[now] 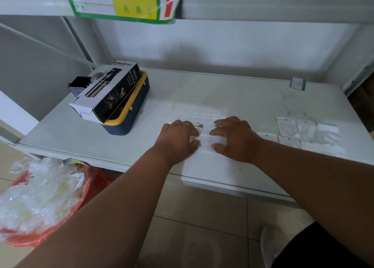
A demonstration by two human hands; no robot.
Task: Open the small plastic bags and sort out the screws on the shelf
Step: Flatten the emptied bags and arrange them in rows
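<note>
Clear plastic, small and flat: one little zip bag (pixel 206 141) pinned between both hands near the front middle of the white shelf board (pixel 232 89). Left hand (pixel 178 139) palm down, fingers curled onto the bag's left edge, pinching it. Right hand (pixel 232 138) likewise palm down, fingertips bent onto the bag's right edge, gripping it. Bag partly hidden under the fingers, so open or sealed: cannot tell.

Just beyond the bag, between the two hands, a few small silver metal screws (pixel 200 124) loose on the board. Behind those, more small clear bags (pixel 210 115) lying flat, pale and hard to make out against the white surface.

To the right, well apart from the hands, a cluster of flat clear plastic bags (pixel 309 135) laid side by side in two rough rows, some overlapping.

To the left, a navy-blue plastic box with a yellow rim (pixel 129 113), and resting tilted on top of it a black-and-white cardboard carton printed "SPRAY BOTTLE" (pixel 109 91). Behind that carton, a small black object (pixel 78 85), kind unclear.

At the board's far right corner, a small green-edged label tag (pixel 297 83). Overhead, on the upper shelf edge, a green-and-yellow price sign with a red arrow (pixel 131 2).

Below left, on the tiled floor, a red basin heaped with crumpled clear plastic (pixel 38 198).
</note>
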